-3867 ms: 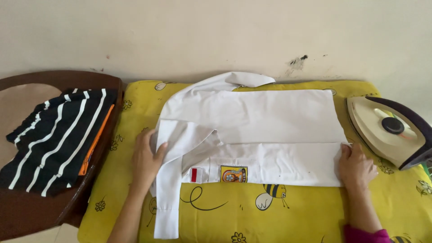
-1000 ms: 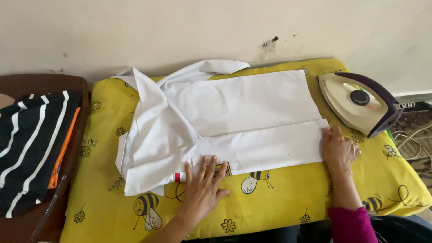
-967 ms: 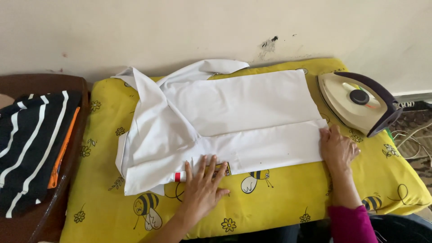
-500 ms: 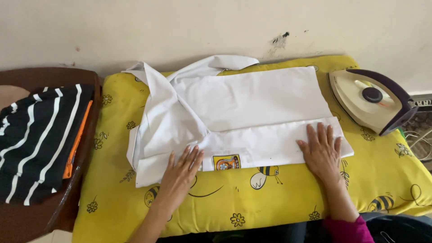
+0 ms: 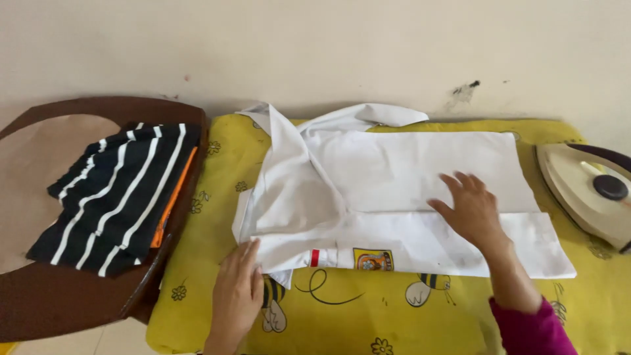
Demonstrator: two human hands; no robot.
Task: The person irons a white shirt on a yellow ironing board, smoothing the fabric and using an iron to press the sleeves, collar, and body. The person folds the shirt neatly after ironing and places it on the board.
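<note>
Lying lengthwise left to right on the yellow ironing pad (image 5: 368,309), collar leftward, the folded white shirt (image 5: 394,197) has the right hand (image 5: 470,210) spread flat atop; left hand (image 5: 238,296), flat, touches its near-left corner. Iron (image 5: 588,194) is cut off at the right edge.

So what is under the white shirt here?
The white shirt lies on a yellow pad printed with bees and flowers. The right hand and left hand press on it. Anything beneath the folds is hidden.

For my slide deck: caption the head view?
Both hands, left hand and right hand, press a folded white shirt flat.
</note>
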